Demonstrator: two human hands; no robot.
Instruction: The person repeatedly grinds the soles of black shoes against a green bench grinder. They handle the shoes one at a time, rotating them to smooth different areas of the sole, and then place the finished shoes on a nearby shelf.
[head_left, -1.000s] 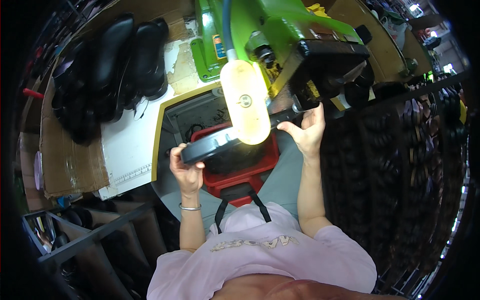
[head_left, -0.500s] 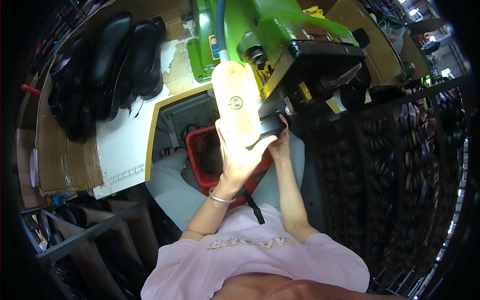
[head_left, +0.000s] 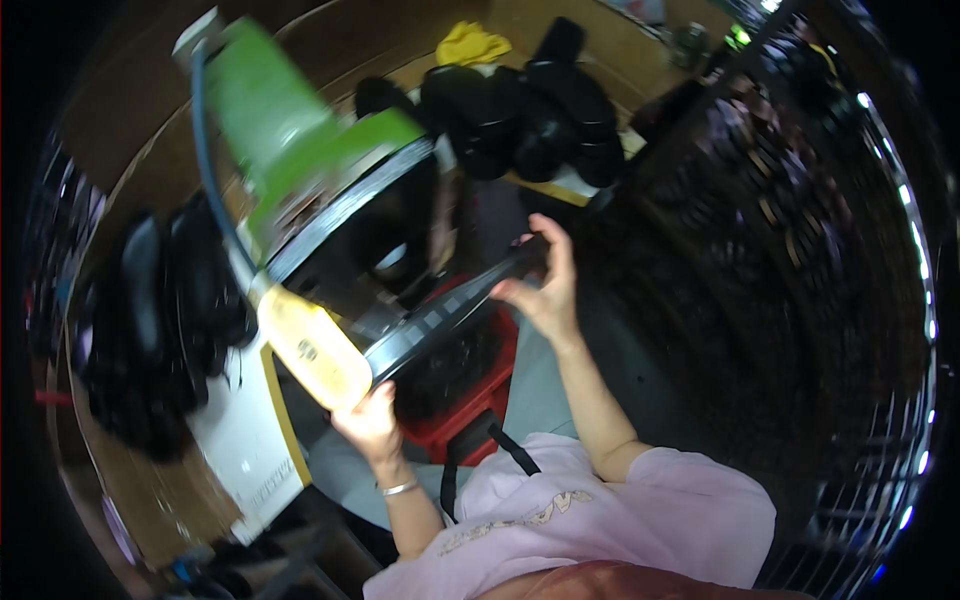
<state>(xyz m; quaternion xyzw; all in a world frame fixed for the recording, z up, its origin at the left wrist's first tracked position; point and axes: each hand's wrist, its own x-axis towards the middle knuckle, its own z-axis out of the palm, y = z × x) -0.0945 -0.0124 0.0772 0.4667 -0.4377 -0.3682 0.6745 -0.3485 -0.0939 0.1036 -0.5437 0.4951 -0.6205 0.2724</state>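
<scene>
Slanting between the hands (head_left: 551, 307), black sole (head_left: 445, 318), long axis toward upper right

Got black with greyish patches on the held piece (head_left: 452, 310), red on the tub (head_left: 505, 365). Loud green on the machine (head_left: 265, 110).

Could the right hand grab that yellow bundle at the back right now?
Probably not: the right hand grips a long black piece, and black items lie between it and the yellow bundle.
</scene>
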